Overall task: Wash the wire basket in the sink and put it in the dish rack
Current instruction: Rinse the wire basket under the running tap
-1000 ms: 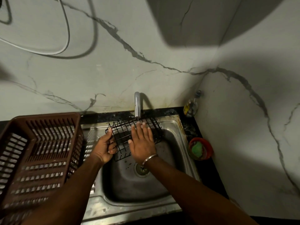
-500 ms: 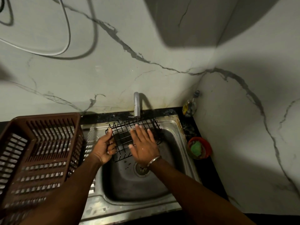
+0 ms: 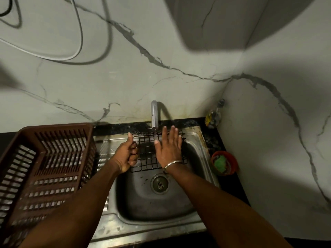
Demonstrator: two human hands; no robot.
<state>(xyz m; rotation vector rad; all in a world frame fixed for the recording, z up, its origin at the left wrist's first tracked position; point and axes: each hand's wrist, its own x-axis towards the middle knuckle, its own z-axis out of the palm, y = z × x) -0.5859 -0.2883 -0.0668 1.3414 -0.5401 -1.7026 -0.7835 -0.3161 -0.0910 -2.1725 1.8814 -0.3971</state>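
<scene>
Head view: over the sink (image 3: 141,204), left hand (image 3: 125,156) grips the wire basket (image 3: 147,154) — right hand (image 3: 168,149) lies flat on it.

The wire basket (image 3: 147,154) is black-coated metal, the sink (image 3: 143,208) dull, stained steel under a shiny chromed tap (image 3: 154,113). The dish rack (image 3: 55,126) is matt brown plastic. The wall (image 3: 125,77) looks like smooth veined marble.

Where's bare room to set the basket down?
Free: inside the rack, left of the sink, and the sink bottom around the drain. Crowded: under the tap, where left hand grips and right hand presses the basket, and the right counter with bowl and bottle.
</scene>
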